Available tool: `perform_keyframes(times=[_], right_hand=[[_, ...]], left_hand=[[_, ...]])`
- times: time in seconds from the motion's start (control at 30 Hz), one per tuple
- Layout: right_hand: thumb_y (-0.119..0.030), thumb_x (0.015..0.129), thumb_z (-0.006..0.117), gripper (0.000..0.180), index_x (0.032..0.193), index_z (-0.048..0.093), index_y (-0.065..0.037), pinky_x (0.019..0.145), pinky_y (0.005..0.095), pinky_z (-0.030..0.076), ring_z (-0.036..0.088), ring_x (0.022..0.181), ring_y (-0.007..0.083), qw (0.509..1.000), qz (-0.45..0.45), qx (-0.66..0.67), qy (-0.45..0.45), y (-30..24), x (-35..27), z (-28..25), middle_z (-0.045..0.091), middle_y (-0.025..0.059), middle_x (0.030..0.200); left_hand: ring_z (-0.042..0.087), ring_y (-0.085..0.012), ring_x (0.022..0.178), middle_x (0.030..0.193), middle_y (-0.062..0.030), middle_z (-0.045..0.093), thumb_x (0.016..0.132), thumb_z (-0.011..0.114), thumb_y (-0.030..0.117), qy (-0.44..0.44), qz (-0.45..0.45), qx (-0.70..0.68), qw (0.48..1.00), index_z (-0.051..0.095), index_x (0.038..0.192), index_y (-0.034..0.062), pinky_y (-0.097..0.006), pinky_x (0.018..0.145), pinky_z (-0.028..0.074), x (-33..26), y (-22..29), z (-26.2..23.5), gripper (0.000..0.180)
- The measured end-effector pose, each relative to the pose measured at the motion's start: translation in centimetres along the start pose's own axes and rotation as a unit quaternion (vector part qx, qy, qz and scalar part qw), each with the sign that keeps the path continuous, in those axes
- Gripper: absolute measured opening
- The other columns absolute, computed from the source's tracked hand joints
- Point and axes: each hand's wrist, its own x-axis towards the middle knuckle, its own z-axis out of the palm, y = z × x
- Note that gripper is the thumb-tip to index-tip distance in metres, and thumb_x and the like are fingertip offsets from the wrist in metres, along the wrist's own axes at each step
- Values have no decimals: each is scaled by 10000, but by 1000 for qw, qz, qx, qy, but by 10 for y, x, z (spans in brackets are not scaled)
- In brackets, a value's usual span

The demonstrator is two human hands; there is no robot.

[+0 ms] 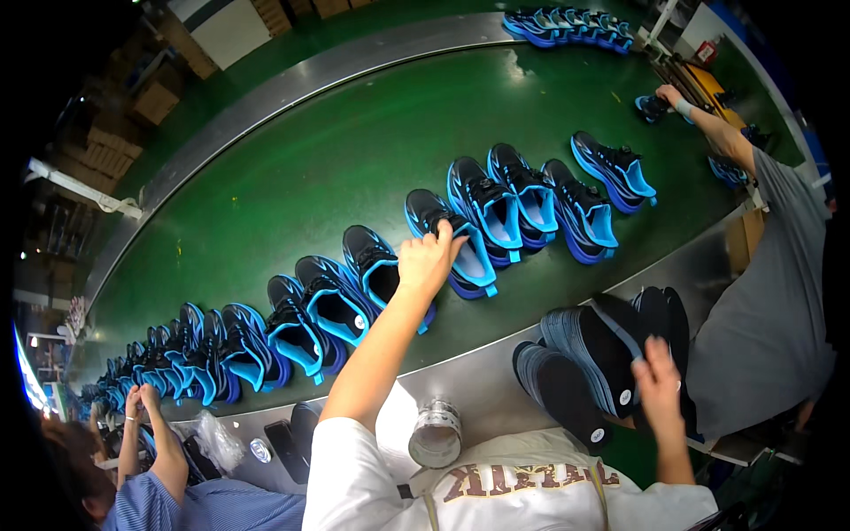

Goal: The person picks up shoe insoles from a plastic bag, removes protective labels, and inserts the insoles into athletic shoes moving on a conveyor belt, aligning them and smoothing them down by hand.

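Shoe [430,205] sits on the belt [292,203], approx. mid-length, nearer the near edge than the far one; its long axis runs obliquely, toe twd the far edge, heel & open collar twd the near edge, i.e. twd the person and a bit to the R; L hand [425,258] is the nearer, right over it, coming from the heel's L side, fingertips at the tongue/collar, thumb & forefinger a little apart; can't tell if they pinch the upper or just rest on it; key relation: insoles [589,347] lie to the R of & nearer the person than the shoe, stacked on the metal ledge [489,361] along the belt's near edge, so the shoe's open end faces roughly their way; their long axes slant much like the shoe's; R hand [658,382] is by far the nearer to them, at the stacks' R part, blurred; can't tell if it's gripping one or loose; farther out, a row of similar shoes [335,310] runs off twd the belt's L end, w/ a smaller group [524,196] just R of the shoe; co-worker's arm [722,137] at the belt's R end, well apart.
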Motion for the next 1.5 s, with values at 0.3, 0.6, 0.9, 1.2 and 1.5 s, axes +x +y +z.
perform_keyframes(times=[0.3, 0.6, 0.9, 1.2, 1.5], right_hand=[[-119, 730, 633, 139, 780, 647, 11, 593, 253, 444, 559, 658, 106, 930, -122, 261, -230, -127, 153, 12, 623, 72, 717], [-125, 693, 551, 173, 739, 608, 32, 690, 400, 478, 575, 769, 346, 932, -292, -74, -201, -155, 177, 178, 553, 228, 818], [-210, 692, 588, 245, 802, 582, 8, 719, 409, 473, 535, 832, 332, 918, -248, -199, -238, -171, 161, 141, 507, 236, 890], [-70, 705, 504, 122, 739, 595, 4, 683, 361, 488, 547, 803, 284, 873, -413, -189, -177, -149, 173, 182, 525, 164, 846], [-121, 757, 499, 192, 873, 622, -31, 733, 358, 472, 553, 884, 266, 817, -377, -335, -281, -157, 192, 210, 549, 169, 961]], left_hand=[[590, -359, 754, 725, -230, 595, 797, 512, 457, -267, -160, -255, 916, 558, 915, -31, -424, 663, 455, 39, -23, -16, 504], [589, -276, 703, 713, -216, 593, 797, 509, 491, -337, -230, -449, 795, 577, 782, -86, -365, 641, 439, 28, -22, -9, 581], [442, -115, 600, 607, -57, 494, 816, 522, 450, -265, -323, -488, 766, 569, 784, -49, -279, 545, 378, 10, -12, -3, 502], [392, -74, 577, 599, -2, 471, 804, 551, 431, -218, -385, -569, 693, 582, 755, -34, -238, 503, 311, 6, -2, 4, 468], [394, -77, 550, 571, -1, 448, 815, 544, 425, -234, -385, -577, 681, 556, 721, -26, -249, 489, 325, 4, -4, -1, 461]])
